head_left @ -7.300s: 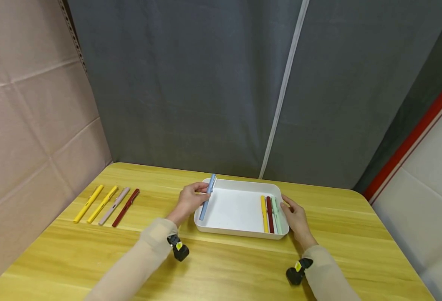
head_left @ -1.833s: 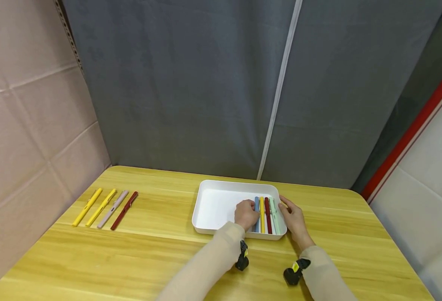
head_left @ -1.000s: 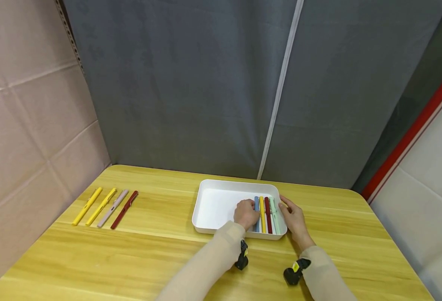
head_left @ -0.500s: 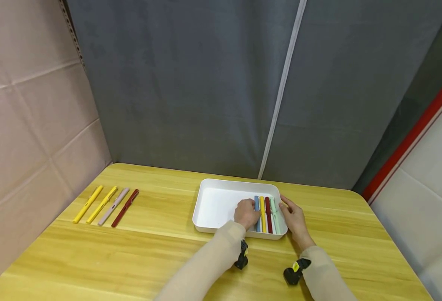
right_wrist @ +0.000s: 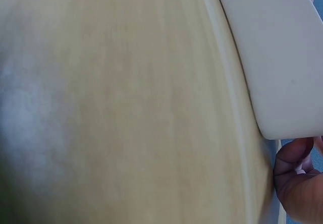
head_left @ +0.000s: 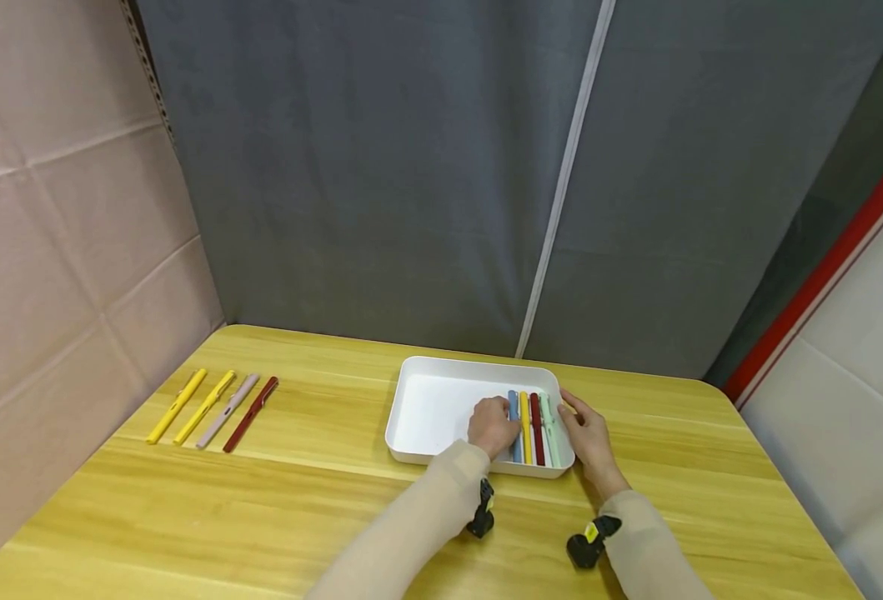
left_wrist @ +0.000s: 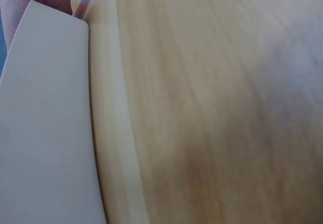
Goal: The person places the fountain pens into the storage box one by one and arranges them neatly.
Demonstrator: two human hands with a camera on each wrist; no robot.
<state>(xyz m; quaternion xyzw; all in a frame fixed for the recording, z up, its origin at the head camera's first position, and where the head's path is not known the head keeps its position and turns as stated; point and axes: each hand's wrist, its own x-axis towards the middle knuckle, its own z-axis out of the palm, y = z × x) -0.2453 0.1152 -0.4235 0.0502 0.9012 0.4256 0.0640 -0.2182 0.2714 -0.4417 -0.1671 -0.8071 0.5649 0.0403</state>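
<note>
Blue pen (head_left: 513,406) now extends pen row (head_left: 536,429) in white tray (head_left: 433,402), my left hand (head_left: 492,427) pinching it, right hand (head_left: 591,440) gripping tray.

I would call this a small screened booth, perhaps in a lab. Grey cloth (head_left: 373,192) hangs across the back, creased pinkish sheeting (head_left: 58,258) covers the left side, a white panel (head_left: 854,400) stands at right, and the person (head_left: 403,529) at the wooden counter (head_left: 208,525) wears a black camera (head_left: 480,523) on each wrist.
</note>
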